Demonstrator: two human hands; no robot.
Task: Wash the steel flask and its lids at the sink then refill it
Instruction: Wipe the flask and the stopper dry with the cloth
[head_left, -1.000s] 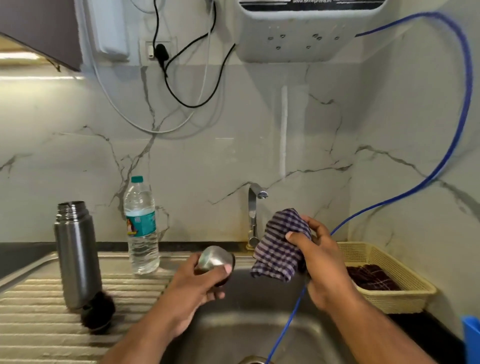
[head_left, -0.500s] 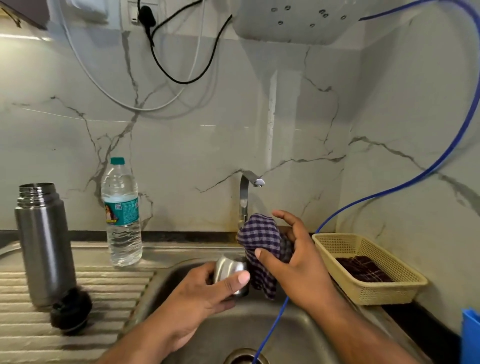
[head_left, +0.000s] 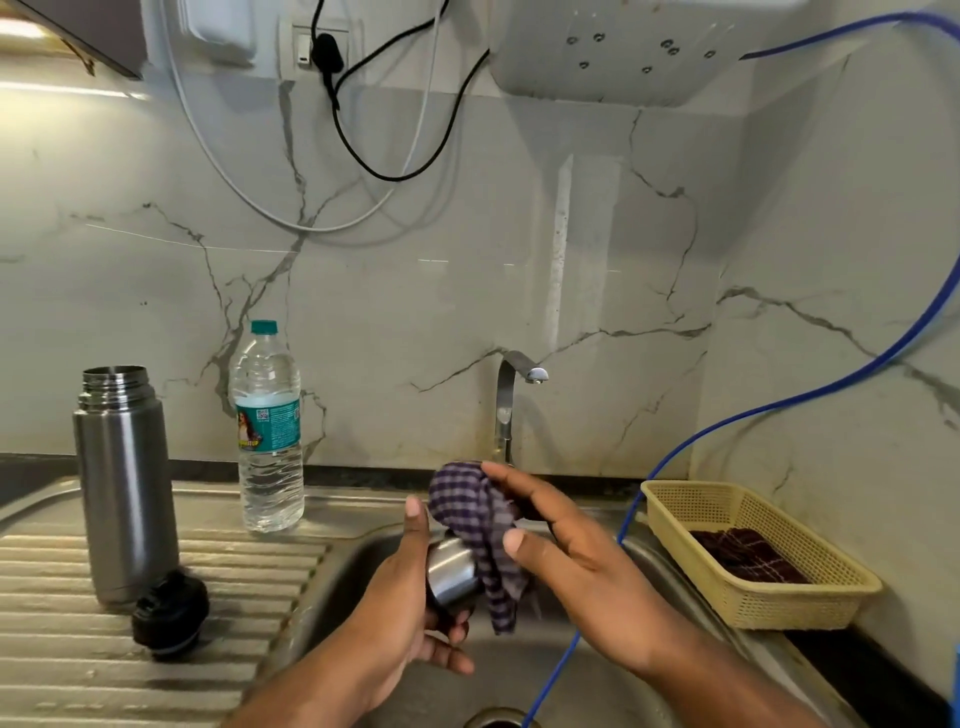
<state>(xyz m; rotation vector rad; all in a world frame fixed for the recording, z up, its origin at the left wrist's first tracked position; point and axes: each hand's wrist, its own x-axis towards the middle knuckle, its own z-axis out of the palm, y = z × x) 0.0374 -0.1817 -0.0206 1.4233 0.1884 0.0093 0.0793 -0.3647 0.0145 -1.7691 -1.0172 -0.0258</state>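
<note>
The steel cap (head_left: 451, 574) was held above the sink basin (head_left: 597, 686), toward its back edge. The left hand (head_left: 408, 618) was curled round it, thumb raised along its side. The right hand (head_left: 569, 564) pinched a checked cloth (head_left: 475, 519) between thumb and fingers, bunched against the cap with a tail hanging below. Which end of the cap met the cloth could not be told.

The step looked like wiping the cap. Done well, the left hand would turn the cap while the cloth worked round the rim and inside. The grip would need to be firm, since wet steel probably slips, and low over the basin so a drop would land softly.

The flask (head_left: 124, 488) stood upright and uncapped near the left edge of the drainboard (head_left: 249, 597), the black stopper (head_left: 170, 613) just beside its base. A water bottle (head_left: 270, 431) stood at the drainboard's back edge. No water showed at the tap (head_left: 511, 400). A blue hose (head_left: 727, 421) ran down into the basin, and a basket (head_left: 779, 608) sat at the sink's right edge.
</note>
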